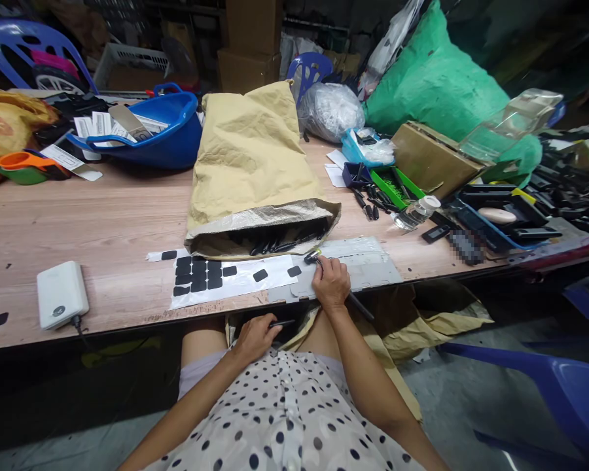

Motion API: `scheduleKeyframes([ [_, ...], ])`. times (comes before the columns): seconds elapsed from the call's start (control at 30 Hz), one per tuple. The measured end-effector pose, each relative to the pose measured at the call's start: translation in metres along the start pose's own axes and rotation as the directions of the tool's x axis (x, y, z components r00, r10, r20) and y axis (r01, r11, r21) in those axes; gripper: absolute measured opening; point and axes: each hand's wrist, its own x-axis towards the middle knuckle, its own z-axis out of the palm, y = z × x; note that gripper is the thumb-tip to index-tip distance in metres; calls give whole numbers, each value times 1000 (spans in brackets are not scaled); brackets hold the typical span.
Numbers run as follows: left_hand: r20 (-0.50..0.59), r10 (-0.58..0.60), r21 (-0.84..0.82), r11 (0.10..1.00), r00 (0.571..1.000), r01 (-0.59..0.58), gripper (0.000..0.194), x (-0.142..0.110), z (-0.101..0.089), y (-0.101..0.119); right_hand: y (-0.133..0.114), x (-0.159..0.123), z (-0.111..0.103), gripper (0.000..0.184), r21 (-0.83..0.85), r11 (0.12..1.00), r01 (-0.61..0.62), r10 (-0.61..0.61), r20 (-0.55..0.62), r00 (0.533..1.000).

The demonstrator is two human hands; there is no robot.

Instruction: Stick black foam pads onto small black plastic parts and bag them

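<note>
My right hand [332, 282] is closed around a small hammer [361, 306], resting at the table's front edge. The hammer's head points up and away, and its dark handle sticks out below my hand. Over my lap, my left hand [255, 337] pinches a slim black piece [285, 322]; its exact kind is too small to make out. Beneath my right hand lies a grey flat board [363, 265]. To its left, a white sheet [243, 288] carries several black rounded pads [199, 273]. Just beyond, a tan sack [250, 157] lies with its mouth toward me, dark slender pieces inside.
On the left are a white power bank [61, 294] with a cable and a blue basin [150, 147] of small boxes. At right stand a green tray [397, 186], a clear bottle [416, 212] and a blue-rimmed tray [500, 229]. Another paper sack [434, 327] hangs below the table edge.
</note>
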Motion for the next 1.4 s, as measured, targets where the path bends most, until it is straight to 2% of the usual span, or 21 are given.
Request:
scheduleKeyframes([
  [0.07, -2, -126, 59, 990, 992, 126, 14, 0, 7, -16, 0, 0, 0, 27, 18, 1000, -2, 2, 8, 1000],
  [0.17, 17, -145, 75, 987, 989, 144, 21, 0, 7, -24, -1, 1, 0, 28, 42, 999, -3, 2, 20, 1000],
  [0.23, 63, -119, 59, 992, 991, 116, 16, -1, 1, -15, -1, 1, 0, 29, 51, 999, -5, 4, 23, 1000],
  [0.33, 117, -24, -89, 995, 993, 34, 4, 8, -21, 12, -2, 0, 0, 29, 48, 999, -6, 6, 11, 1000],
  [0.37, 80, 8, -156, 988, 997, 5, 9, 16, -31, 20, -2, 0, 0, 28, 44, 999, -7, 7, 7, 1000],
  [0.43, -155, 3, -166, 986, 988, -30, 16, 38, -53, 28, -3, 0, 0, 28, 34, 999, -7, 7, 5, 1000],
  [0.5, -401, -38, -73, 997, 915, 9, 16, 66, -73, 25, -3, 0, 0, 28, 27, 1000, -4, 3, 11, 1000],
  [0.53, -473, -56, -35, 998, 879, 45, 16, 80, -81, 19, -4, 0, 0, 28, 24, 1000, -1, 0, 12, 1000],
  [0.6, -525, -103, 13, 991, 845, 130, 18, 105, -90, 6, -4, 1, 1, 27, 24, 1000, 6, -6, 9, 1000],
  [0.67, -499, -169, 45, 974, 850, 220, 19, 121, -94, -4, -5, 1, 1, 27, 30, 1000, 9, -9, 4, 1000],
  [0.77, -465, -206, 77, 959, 861, 272, 15, 125, -94, -9, -6, 1, 1, 28, 41, 999, 7, -8, 8, 1000],
  [0.83, -479, -126, 90, 977, 868, 192, 15, 116, -91, -5, -7, 1, 1, 28, 42, 999, 2, -3, 9, 1000],
  [0.9, -474, -5, 103, 993, 880, 61, 16, 103, -84, 2, -7, 1, 1, 28, 44, 999, -4, 4, 7, 1000],
  [0.97, -416, 87, 108, 993, 905, -46, 15, 91, -72, 8, -7, 1, 1, 28, 49, 999, -9, 9, 7, 1000],
  [1.03, -342, 128, 105, 990, 931, -98, 13, 84, -59, 11, -6, 0, 0, 27, 58, 998, -9, 9, 9, 1000],
  [1.17, -310, 110, 65, 993, 944, -95, 14, 85, -44, 6, -5, 0, 0, 27, 58, 998, 4, -5, 13, 1000],
  [1.4, -308, 62, -50, 996, 949, -81, 13, 91, -46, 2, 2, 3, -4, 28, 100, 995, -2, -2, 34, 999],
])
